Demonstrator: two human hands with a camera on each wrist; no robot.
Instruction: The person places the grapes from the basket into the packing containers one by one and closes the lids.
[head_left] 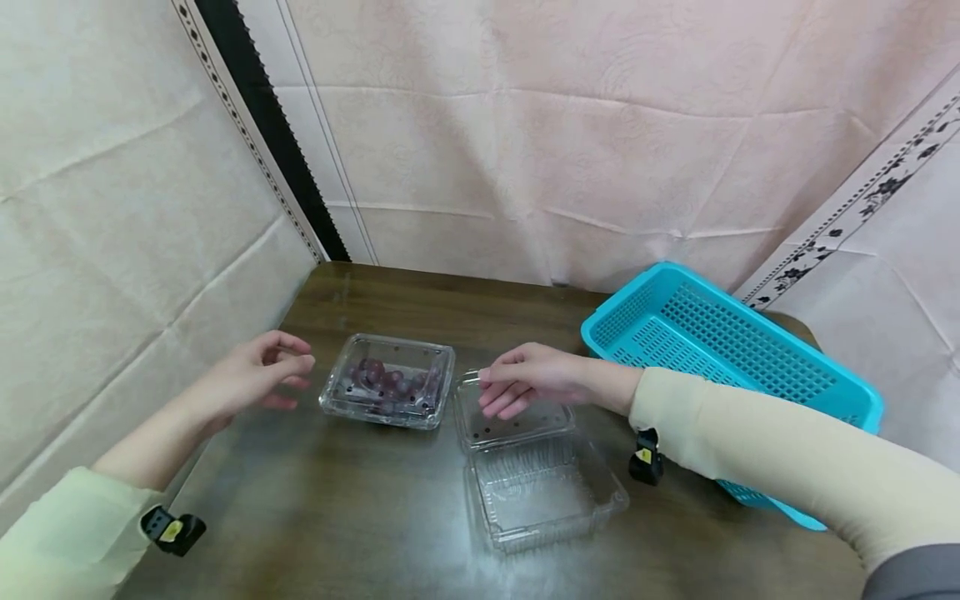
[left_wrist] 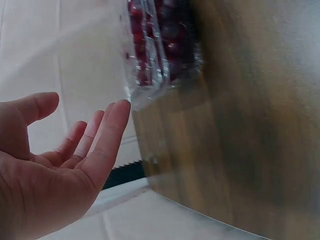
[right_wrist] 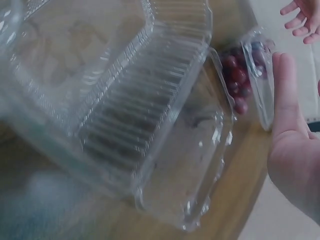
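Note:
A closed transparent plastic clamshell box [head_left: 387, 381] with dark red grapes [head_left: 372, 372] inside lies on the table. My left hand [head_left: 262, 371] hovers to its left, fingers loosely spread, touching nothing. In the left wrist view the box [left_wrist: 150, 45] appears beyond the fingertips. To the right of that box lies a second transparent clamshell [head_left: 543, 492], opened flat, its lid [head_left: 510, 425] toward the back. Above this lid hangs my right hand [head_left: 528, 379], fingers relaxed and slightly bent, holding nothing. The right wrist view shows the ribbed tray [right_wrist: 135, 95] close up.
A turquoise perforated plastic basket [head_left: 720, 333] stands at the right of the brown wooden table [head_left: 360, 508], partly behind my right forearm. Pale patterned cloth [head_left: 562, 150] hangs behind the table and along both sides.

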